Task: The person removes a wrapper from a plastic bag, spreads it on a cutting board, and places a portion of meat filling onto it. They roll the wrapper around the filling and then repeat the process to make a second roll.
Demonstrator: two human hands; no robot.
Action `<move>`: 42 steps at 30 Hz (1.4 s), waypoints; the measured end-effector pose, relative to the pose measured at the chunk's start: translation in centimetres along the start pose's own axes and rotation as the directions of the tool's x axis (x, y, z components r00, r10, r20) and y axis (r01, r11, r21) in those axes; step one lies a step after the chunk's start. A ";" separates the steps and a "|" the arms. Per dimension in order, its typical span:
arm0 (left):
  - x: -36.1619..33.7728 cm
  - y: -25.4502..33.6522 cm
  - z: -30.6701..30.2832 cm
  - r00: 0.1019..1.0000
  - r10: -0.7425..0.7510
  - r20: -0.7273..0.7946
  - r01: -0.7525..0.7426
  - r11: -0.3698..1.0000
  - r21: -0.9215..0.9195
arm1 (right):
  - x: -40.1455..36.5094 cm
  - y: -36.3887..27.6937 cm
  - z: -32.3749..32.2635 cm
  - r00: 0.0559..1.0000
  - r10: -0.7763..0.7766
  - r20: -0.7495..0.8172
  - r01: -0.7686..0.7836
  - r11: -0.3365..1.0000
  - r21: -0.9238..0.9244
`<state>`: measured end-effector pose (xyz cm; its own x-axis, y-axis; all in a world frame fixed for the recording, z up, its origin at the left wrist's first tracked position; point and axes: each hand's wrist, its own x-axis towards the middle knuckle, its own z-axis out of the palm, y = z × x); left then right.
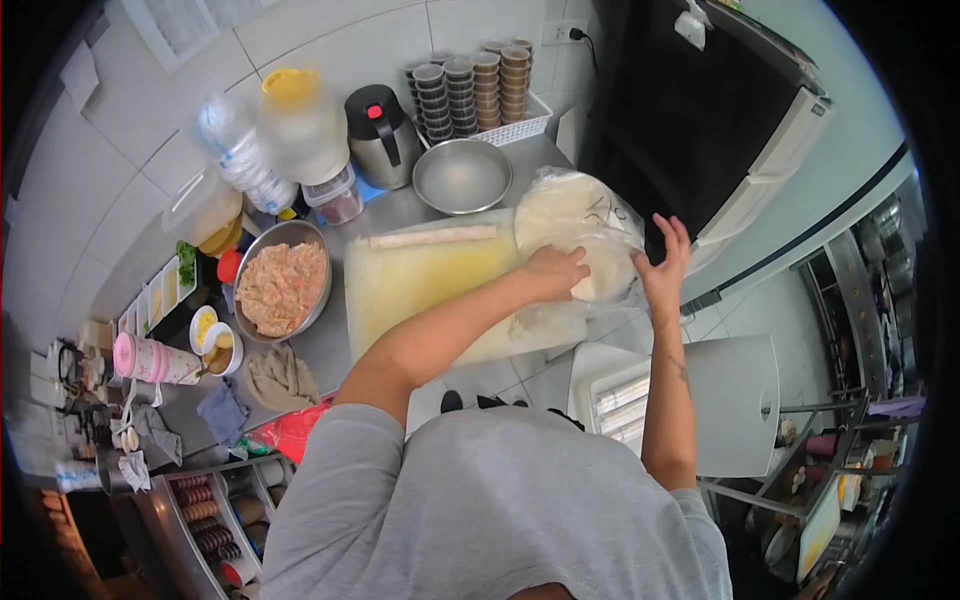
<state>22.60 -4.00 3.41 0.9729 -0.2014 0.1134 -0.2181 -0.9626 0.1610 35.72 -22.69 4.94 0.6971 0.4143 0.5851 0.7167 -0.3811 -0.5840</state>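
Overlapping board (430, 285) edge: plastic bag (585, 220) under left hand (556, 272)

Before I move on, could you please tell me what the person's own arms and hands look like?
The left hand and right hand are gloveless. Both arms come out of short grey sleeves of a plain grey shirt. The right forearm bears a small dark marking, perhaps a tattoo.
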 end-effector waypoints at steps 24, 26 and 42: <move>0.3 -3.4 2.4 0.997 -0.072 -0.036 0.040 0.830 -0.557 | -2.9 0.5 1.0 0.766 0.049 0.641 -0.231 0.951 0.204; 0.4 -3.4 2.4 0.996 -0.077 -0.038 0.041 0.817 -0.575 | -2.6 0.6 1.0 0.759 0.063 0.648 -0.252 0.946 0.204; -0.8 1.3 0.4 0.957 -0.066 -0.281 0.057 0.998 -0.039 | -3.6 1.3 3.7 0.894 -0.079 0.440 0.013 0.988 0.151</move>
<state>21.56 -5.20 3.12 0.9242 -0.0786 0.3736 -0.1650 -0.9648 0.2050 34.07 -21.66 -0.05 0.5586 0.7645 0.3217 0.7146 -0.2467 -0.6546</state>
